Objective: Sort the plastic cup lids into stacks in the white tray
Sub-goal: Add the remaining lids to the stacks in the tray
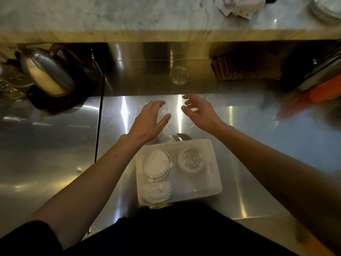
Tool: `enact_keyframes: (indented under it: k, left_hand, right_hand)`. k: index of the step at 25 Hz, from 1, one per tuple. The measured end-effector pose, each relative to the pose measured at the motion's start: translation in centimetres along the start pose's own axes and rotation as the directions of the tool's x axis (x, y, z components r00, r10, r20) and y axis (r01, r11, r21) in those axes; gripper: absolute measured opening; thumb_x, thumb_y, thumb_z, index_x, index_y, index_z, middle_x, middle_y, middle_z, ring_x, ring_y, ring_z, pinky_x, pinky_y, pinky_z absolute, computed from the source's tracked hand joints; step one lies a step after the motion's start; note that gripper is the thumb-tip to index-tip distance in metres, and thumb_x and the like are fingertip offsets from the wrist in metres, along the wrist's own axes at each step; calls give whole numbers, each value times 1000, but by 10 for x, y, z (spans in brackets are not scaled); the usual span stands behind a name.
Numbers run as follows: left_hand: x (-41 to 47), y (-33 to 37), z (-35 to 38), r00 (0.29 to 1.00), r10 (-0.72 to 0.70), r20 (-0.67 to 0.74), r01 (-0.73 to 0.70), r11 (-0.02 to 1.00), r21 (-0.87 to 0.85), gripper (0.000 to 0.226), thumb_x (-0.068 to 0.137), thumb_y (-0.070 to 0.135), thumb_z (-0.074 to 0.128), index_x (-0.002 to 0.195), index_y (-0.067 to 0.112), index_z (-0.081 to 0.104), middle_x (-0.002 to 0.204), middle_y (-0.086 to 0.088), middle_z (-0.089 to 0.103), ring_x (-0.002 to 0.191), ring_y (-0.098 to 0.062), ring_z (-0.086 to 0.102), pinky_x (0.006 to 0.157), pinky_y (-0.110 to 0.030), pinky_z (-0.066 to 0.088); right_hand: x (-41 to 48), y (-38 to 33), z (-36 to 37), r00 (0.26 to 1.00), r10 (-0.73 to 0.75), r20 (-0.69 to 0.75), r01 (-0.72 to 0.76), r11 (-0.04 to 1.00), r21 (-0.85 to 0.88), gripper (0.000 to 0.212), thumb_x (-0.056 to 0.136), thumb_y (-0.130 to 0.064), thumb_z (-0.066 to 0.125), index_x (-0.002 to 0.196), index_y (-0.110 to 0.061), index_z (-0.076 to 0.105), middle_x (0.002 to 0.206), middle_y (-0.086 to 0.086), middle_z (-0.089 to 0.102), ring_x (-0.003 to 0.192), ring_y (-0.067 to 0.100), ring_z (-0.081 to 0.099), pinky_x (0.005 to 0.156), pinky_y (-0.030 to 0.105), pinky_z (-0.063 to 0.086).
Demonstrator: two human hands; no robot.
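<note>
the steel desk (276, 145) fills most of the view, with a marble shelf (110, 13) running across the top and a raised steel ledge between them. on the left a metal kettle (46, 74) sits on its dark base, and at the right edge lies something orange, too blurred to name.

nearest the person's body, the white tray (215, 189) rests on the desk. inside it, a stack of white lids (156, 164) sits in the upper left, a stack of clear lids (191, 159) in the upper right, and a third white pile (157, 192) lies tipped on its side at the lower left. the lower right of the tray looks bare.

both arms reach past the tray's far edge. the left hand (147, 122) and right hand (201, 113) hover apart over the desk, each with fingers spread and loosely curled, holding nothing. the patch of desk between and beneath them shows faint glassy ripples, which could be more clear lids, but it is too hard to tell. one clear lid or small glass (179, 74) stands on the ledge beyond the hands.

judged from this, the sorting is well along: three groups already sit in the tray, though the tipped pile may want straightening. what seems left is gathering any clear pieces ahead and adding them to the clear stack.
</note>
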State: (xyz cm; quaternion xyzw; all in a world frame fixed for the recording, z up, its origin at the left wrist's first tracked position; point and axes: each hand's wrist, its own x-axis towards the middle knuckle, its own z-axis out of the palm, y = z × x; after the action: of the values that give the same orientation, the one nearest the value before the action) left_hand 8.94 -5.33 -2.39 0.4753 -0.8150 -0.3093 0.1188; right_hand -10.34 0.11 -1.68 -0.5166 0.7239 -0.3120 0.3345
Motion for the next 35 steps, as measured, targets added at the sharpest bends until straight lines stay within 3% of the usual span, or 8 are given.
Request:
enact_keyframes:
  k: [7, 12, 17, 20, 26, 30, 33, 35]
  left_hand:
    - [82, -6, -2, 986, 136, 97, -152, 970, 192, 55, 95, 40, 54, 141, 11, 42, 145, -12, 45, 131, -29, 45, 106, -38, 41]
    - [155, -13, 2, 960, 190, 208, -248, 919, 307, 59, 90, 37, 62, 139, 11, 42, 139, -16, 46, 122, -34, 48, 97, -44, 47]
    - [212, -22, 14, 949, 77, 307, -192, 911, 365, 78, 85, 41, 67, 147, 17, 27, 140, -20, 40, 122, -41, 48, 96, -52, 46]
    - [239, -35, 25, 936, 55, 348, -176, 929, 325, 83, 89, 47, 60, 153, 22, 14, 149, -18, 32, 132, -43, 39, 106, -54, 39]
    - [263, -48, 38, 943, 43, 330, -136, 955, 265, 73, 95, 48, 51, 153, 18, 17, 149, -17, 35, 133, -39, 38, 106, -49, 36]
    - [271, -43, 44, 945, 1, 326, -90, 962, 256, 73, 95, 36, 56, 153, 15, 18, 151, -18, 34, 138, -39, 33, 111, -48, 33]
    - [267, -29, 45, 958, -68, 280, 20, 985, 170, 74, 93, 23, 61, 153, 14, 20, 154, -19, 29, 141, -39, 29, 114, -43, 28]
    - [260, -20, 46, 953, -120, 278, 91, 989, 113, 73, 91, 17, 64, 152, 11, 25, 155, -19, 27, 142, -38, 27, 115, -42, 27]
  right_hand:
    - [80, 16, -24, 997, -73, 26, 77, 955, -285, 39, 95, -30, 56, 132, -22, 50, 126, 7, 56, 114, 21, 56, 96, 36, 49]
    - [142, 28, -36, 995, -6, 100, 46, 911, -410, 46, 94, -32, 55, 137, -22, 45, 130, 10, 53, 121, 26, 51, 97, 38, 43]
    - [191, 49, -37, 985, 40, 171, 56, 852, -520, 49, 92, -45, 56, 135, -25, 43, 127, 10, 53, 113, 26, 55, 88, 39, 46]
    - [215, 55, -35, 978, 74, 196, 62, 793, -606, 54, 90, -42, 58, 138, -24, 41, 131, 12, 50, 118, 31, 53, 91, 42, 47]
    - [243, 65, -25, 982, 104, 158, 6, 818, -575, 48, 93, -37, 55, 136, -20, 42, 131, 13, 49, 116, 31, 52, 86, 37, 41]
    - [244, 62, -14, 978, 156, 136, -61, 845, -532, 43, 96, -32, 54, 134, -13, 48, 133, 15, 50, 119, 32, 52, 92, 36, 42]
    - [240, 64, -3, 975, 211, 64, -166, 895, -414, 30, 95, -20, 55, 120, -5, 58, 122, 18, 60, 113, 33, 58, 90, 35, 45]
    - [233, 71, 4, 951, 305, 50, -277, 915, -294, 36, 90, -15, 58, 125, -5, 55, 124, 19, 60, 114, 35, 58, 93, 38, 47]
